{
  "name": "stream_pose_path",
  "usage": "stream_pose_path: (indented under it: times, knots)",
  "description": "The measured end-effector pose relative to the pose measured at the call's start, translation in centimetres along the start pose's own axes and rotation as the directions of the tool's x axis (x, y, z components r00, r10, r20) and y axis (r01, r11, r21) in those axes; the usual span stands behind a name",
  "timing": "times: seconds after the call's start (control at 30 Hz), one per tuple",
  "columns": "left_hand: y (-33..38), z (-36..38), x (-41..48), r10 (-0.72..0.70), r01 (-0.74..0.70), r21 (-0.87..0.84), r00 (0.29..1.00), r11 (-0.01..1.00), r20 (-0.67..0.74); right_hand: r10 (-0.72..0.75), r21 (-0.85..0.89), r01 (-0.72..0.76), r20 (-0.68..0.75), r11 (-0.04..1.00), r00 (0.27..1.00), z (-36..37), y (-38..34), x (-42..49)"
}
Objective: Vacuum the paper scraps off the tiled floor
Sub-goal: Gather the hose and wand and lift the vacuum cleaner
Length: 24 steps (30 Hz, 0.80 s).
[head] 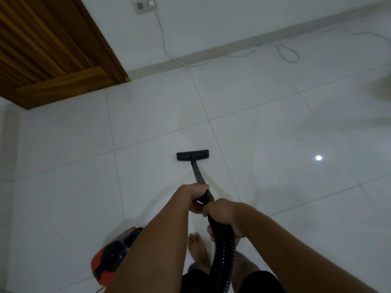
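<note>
1. The left hand (pixel 191 196) grips the upper end of the black wand (pixel 197 174), fingers curled round it.
2. The right hand (pixel 225 215) clasps the ribbed hose (pixel 224 250) just behind, touching the left hand.
3. The floor nozzle (pixel 192 155) lies flat on the white tiled floor (pixel 275 127), ahead of both hands, beside a grout line.
4. The red vacuum body (pixel 112 259) sits low left, beneath the left forearm, near a bare foot (pixel 197 248).

My left arm (pixel 152 250) hides part of the red vacuum body (pixel 110 263). The hose (pixel 222 261) runs off the bottom edge.
</note>
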<state>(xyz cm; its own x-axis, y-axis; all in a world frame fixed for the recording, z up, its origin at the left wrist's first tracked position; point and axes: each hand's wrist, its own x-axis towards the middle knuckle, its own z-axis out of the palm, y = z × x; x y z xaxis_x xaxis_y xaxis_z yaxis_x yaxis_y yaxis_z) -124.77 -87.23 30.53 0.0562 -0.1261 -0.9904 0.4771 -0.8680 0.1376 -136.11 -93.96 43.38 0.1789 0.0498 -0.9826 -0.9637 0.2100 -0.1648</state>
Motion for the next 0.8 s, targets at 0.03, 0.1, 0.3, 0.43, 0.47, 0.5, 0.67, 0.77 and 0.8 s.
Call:
stream_pose_path:
  times: [0.03, 0.1, 0.3, 0.43, 0.47, 0.5, 0.67, 0.77, 0.8]
  knots:
    - [-0.1, -0.4, -0.6, 0.005, -0.005, 0.007, 1.0, 1.0, 0.012, -0.013, 0.012, 0.013, -0.008, 1.0, 1.0, 0.2, 0.0, 0.0]
    - [-0.4, -1.2, -1.6, 0.031, -0.031, 0.001, 0.999, 1.0, 0.026, -0.049, 0.024, 0.049, -0.013, 0.998, 0.999, 0.4, -0.4, -0.3]
    - [-1.7, -4.8, -5.2, 0.161, -0.163, -0.055, 0.986, 0.985, -0.046, -0.17, 0.149, 0.169, -0.008, 0.974, 0.985, 1.0, -3.6, -1.6]
    - [-3.9, -7.6, -8.7, 0.249, -0.262, -0.091, 0.96, 0.961, -0.131, -0.247, 0.093, 0.251, -0.048, 0.964, 0.968, 1.3, -6.8, -1.6]
    - [-4.8, -8.3, -9.7, 0.27, -0.286, -0.098, 0.951, 0.953, -0.149, -0.255, 0.071, 0.257, -0.044, 0.964, 0.966, 1.3, -7.7, -1.8]
    - [-5.9, -9.0, -10.5, 0.282, -0.3, -0.103, 0.946, 0.948, -0.162, -0.265, 0.074, 0.267, -0.032, 0.961, 0.964, 1.4, -8.6, -2.3]
    - [-12.6, -12.6, -12.7, 0.303, -0.34, -0.117, 0.919, 0.933, -0.253, -0.429, 0.1, 0.432, -0.045, 0.896, 0.902, 2.5, -11.9, -4.3]
    - [-17.6, -14.7, -12.5, 0.411, -0.374, 0.17, 0.827, 0.912, -0.384, -0.511, 0.033, 0.51, 0.022, 0.859, 0.859, 3.8, -13.1, -5.1]
    - [-19.1, -14.9, -12.8, 0.424, -0.368, 0.212, 0.812, 0.905, -0.402, -0.541, -0.027, 0.543, 0.048, 0.839, 0.839, 4.4, -13.3, -5.3]
